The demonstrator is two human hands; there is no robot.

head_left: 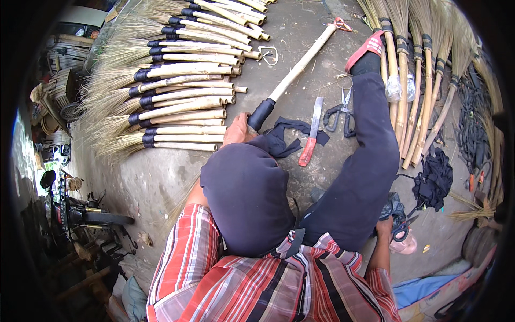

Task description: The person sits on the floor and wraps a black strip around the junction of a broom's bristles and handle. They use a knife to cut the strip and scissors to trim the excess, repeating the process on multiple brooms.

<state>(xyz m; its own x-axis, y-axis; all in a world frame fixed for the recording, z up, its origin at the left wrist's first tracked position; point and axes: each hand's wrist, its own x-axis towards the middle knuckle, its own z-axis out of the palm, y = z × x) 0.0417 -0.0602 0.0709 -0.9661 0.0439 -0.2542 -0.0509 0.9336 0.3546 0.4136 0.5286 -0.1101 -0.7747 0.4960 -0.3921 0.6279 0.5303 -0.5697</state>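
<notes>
Plaid shirt sleeves (225,290) sit closest below me, with my dark-trousered knee (247,198) rising just beyond them. Past that knee, my left hand (238,131) wraps shut around the black-bound end of a pale broom stick (298,67), which runs away from the knee over the concrete floor (161,172). Right of the stick lie a red-handled knife (311,134) and scissors (340,110). Left of it, finished brooms (177,91) are stacked. My right hand (383,231) reaches into dark cloth scraps (397,209); its grip I cannot tell.
</notes>
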